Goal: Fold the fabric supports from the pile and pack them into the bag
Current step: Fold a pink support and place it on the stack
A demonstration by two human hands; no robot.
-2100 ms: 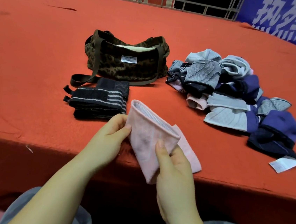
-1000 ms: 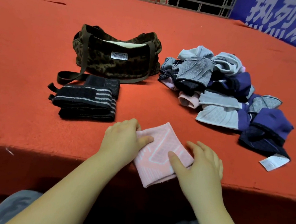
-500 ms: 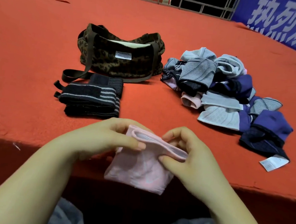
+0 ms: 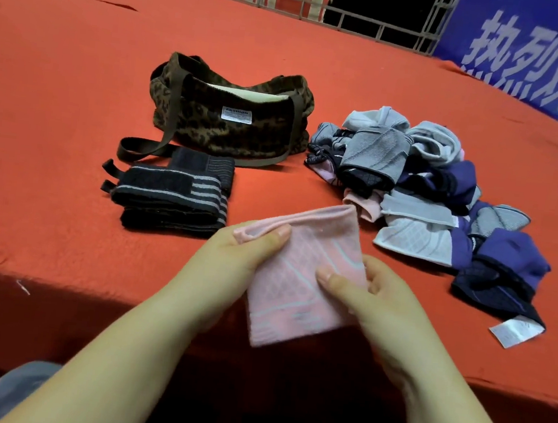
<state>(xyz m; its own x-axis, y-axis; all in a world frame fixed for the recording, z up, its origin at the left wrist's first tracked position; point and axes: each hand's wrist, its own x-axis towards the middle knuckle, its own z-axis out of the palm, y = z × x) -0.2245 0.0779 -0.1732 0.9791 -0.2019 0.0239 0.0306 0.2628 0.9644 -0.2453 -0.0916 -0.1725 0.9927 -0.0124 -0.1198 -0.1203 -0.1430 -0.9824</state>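
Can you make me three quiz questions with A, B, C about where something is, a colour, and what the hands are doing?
1. Where do the black striped supports lie?
A. in front of the bag
B. inside the bag
C. on the pile

2. What colour is the held support?
A. purple
B. pink
C. grey

3. How is it held?
A. flat, untouched
B. left hand only
C. both hands pinch it

Answers: 1 A, they sit on the cloth before the bag. 2 B, it is plainly pink. 3 C, the right hand pinches too.
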